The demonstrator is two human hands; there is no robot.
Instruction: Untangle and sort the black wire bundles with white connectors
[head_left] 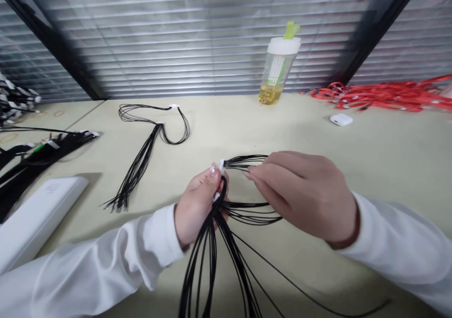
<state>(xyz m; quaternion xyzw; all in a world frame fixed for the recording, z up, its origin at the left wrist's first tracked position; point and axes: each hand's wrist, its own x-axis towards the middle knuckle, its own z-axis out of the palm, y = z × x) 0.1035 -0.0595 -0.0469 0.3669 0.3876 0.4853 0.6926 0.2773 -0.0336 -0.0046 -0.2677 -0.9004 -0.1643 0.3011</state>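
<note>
My left hand point(199, 200) is closed around a black wire harness point(208, 238), its thumb pressed by a small white connector point(221, 165). Thin black wires run right from that connector to my right hand point(303, 191), whose thumb and forefinger pinch at them. A lower loop of wires passes behind the right hand. Many loose wire ends hang toward the bottom edge, and one strays off to the lower right. Another black wire harness point(141, 162) lies on the table at the left, with a white connector point(174, 106) at its far loop.
A bottle point(277, 73) with yellow liquid stands at the back by the blinds. Red straps or cables point(384, 95) lie at the back right near a small white case point(341, 119). Black cable bundles point(52, 153) and a long white box point(42, 214) are on the left.
</note>
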